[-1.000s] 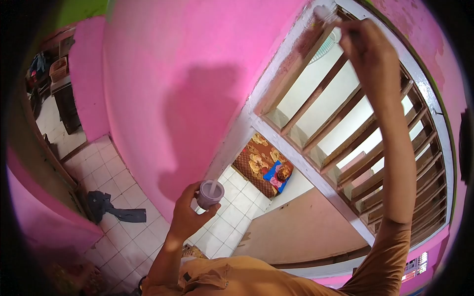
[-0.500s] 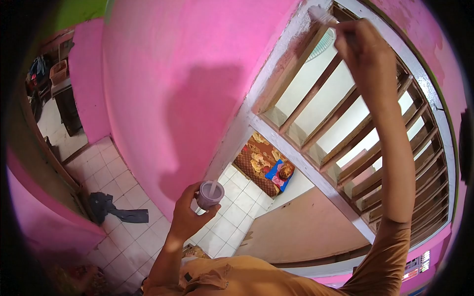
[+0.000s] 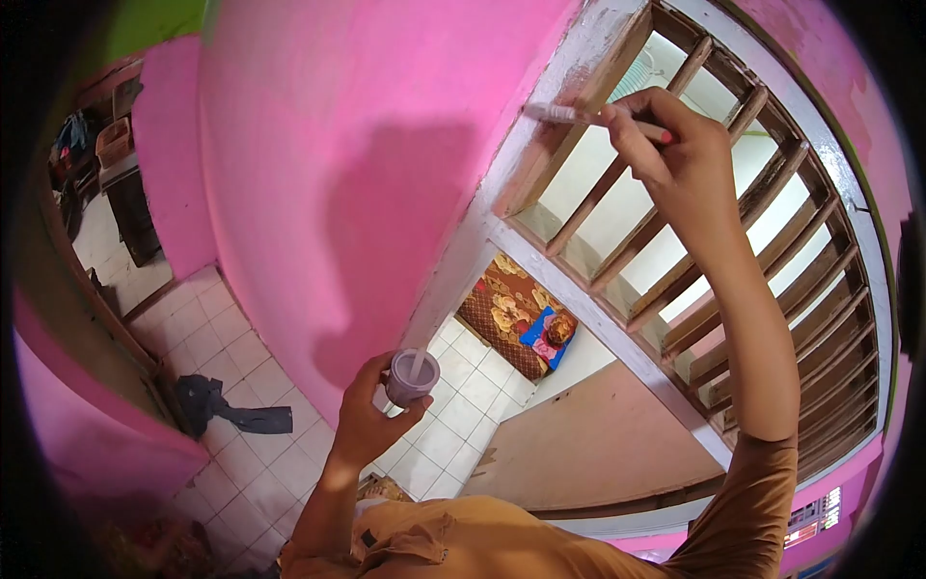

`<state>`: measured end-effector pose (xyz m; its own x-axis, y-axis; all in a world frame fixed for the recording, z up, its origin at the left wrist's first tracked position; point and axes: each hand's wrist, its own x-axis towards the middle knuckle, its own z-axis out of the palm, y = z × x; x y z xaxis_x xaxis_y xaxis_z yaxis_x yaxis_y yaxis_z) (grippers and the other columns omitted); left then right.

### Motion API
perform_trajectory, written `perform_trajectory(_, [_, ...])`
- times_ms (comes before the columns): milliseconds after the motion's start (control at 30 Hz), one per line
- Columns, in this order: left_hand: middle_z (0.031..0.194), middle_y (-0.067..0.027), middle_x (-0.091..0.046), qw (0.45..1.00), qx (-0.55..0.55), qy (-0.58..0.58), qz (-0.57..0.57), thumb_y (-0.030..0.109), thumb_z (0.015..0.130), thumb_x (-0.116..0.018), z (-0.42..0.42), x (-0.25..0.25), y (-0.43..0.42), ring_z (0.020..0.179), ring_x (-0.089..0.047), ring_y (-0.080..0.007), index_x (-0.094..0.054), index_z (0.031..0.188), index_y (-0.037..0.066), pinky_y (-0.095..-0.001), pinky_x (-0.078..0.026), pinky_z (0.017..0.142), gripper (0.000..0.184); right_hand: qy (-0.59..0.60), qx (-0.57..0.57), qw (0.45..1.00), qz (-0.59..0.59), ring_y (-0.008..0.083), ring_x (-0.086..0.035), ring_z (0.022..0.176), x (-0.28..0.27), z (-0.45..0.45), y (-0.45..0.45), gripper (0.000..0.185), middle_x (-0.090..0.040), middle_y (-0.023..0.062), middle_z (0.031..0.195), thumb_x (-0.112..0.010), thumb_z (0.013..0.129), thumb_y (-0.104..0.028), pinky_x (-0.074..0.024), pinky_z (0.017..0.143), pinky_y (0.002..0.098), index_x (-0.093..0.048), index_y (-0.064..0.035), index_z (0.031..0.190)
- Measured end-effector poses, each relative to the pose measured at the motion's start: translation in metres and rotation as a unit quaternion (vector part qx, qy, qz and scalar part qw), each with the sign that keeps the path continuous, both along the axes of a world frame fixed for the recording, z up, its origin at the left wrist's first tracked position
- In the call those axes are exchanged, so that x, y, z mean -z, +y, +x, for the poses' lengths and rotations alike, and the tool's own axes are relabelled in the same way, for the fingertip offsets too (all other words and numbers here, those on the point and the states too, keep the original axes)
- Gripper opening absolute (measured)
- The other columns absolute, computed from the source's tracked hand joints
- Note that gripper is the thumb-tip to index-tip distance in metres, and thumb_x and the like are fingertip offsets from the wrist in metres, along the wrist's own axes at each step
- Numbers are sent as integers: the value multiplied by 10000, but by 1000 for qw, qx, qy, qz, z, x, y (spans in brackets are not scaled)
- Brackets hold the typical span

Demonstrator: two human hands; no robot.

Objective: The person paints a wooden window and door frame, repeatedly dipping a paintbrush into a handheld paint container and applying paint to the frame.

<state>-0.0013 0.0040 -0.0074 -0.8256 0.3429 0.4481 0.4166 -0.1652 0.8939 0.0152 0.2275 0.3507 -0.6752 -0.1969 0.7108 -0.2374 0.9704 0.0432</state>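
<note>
My left hand (image 3: 371,420) is wrapped round a small cup (image 3: 413,382) of greyish-purple paint, with a pale stick standing in it. Up at the window, my right hand (image 3: 680,159) grips a paintbrush (image 3: 579,117) with a reddish handle end. The bristles, coated pale, touch the edge of the white-grey frame (image 3: 516,145) beside the pink wall. Brown wooden bars (image 3: 656,227) slant across the opening behind my right hand.
A pink wall (image 3: 289,145) fills the left and centre. Dark cloth (image 3: 231,410) lies on the white tiled floor (image 3: 256,478). Through the opening below the bars, a brown floral mattress (image 3: 502,314) carries a blue and pink item. A doorway shows at far left.
My right hand and the brush have come down along the frame from its upper corner, and the brush is now seen more side-on. My left hand and the cup have barely moved.
</note>
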Motion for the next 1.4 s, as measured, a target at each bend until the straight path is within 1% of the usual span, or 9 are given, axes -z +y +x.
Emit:
perform_trajectory(333, [1156,-109,-688,1000,7,-1,-1,119,777,-883,-1,-2,-2,1050,-664,-230,-603,1310,28,-370,-521,929,609,224,76,952,194,66,-465,532,-54,-10,0,338,-574,27,588,-723,1010,-343,-392,526,265,-734,-6,1000])
perform_trajectory(500, [1163,-109,-684,1000,6,-4,-1,117,779,-881,-1,-3,-5,1058,-664,-229,-600,1313,28,-374,-522,932,610,142,17,989,36,32,-455,524,-49,-7,-8,294,-583,-28,601,-711,1022,-315,-341,491,233,-738,-22,1004])
perform_trajectory(533, [1162,-109,-685,1000,4,-6,-1,117,780,-881,-1,-2,-5,1056,-664,-228,-600,1313,28,-375,-522,932,609,111,52,991,47,222,-617,560,-44,-4,-13,371,-668,128,654,-709,985,-366,-503,595,339,-714,2,938])
perform_trajectory(767, [1163,-115,-687,1000,11,1,1,120,780,-880,-2,-3,-1,1053,-665,-227,-602,1310,26,-372,-524,930,606,225,65,963,132,47,-498,561,-68,-11,9,303,-628,-5,658,-698,1028,-325,-403,524,245,-742,-26,1011])
perform_trajectory(900, [1162,-118,-689,1000,5,5,-9,119,778,-879,-2,-2,2,1058,-666,-229,-603,1308,25,-370,-525,931,605,133,26,964,228,218,-656,644,-83,18,-11,78,-708,135,892,-654,1008,-63,-572,583,235,-677,1,969])
perform_trajectory(967, [1163,-117,-690,1000,6,10,-8,117,778,-878,-2,-4,3,1060,-669,-231,-603,1310,24,-372,-526,937,606,268,44,921,280,152,-542,522,-57,-2,5,230,-648,45,656,-736,996,-279,-466,547,304,-725,-64,1078])
perform_trajectory(1067, [1163,-117,-691,1000,10,8,-10,115,778,-878,-1,-4,4,1060,-672,-233,-603,1311,24,-373,-528,943,607,190,24,901,390,257,-651,674,-12,-2,7,200,-627,91,831,-774,916,-155,-533,581,388,-674,-58,1059])
perform_trajectory(1133, [1163,-117,-691,1000,9,8,-8,112,778,-878,-1,-3,5,1060,-672,-233,-602,1312,24,-372,-528,941,607,108,52,917,380,262,-696,879,21,7,-1,206,-653,112,1078,-718,909,-169,-580,662,393,-639,-91,1082])
perform_trajectory(1400, [1177,-107,-707,1000,10,-2,-21,105,768,-876,-6,-12,8,1115,-677,-242,-612,1326,29,-392,-524,993,622,-76,-87,989,94,276,-694,769,43,32,-14,192,-666,114,878,-730,936,-134,-547,661,359,-705,-19,1087])
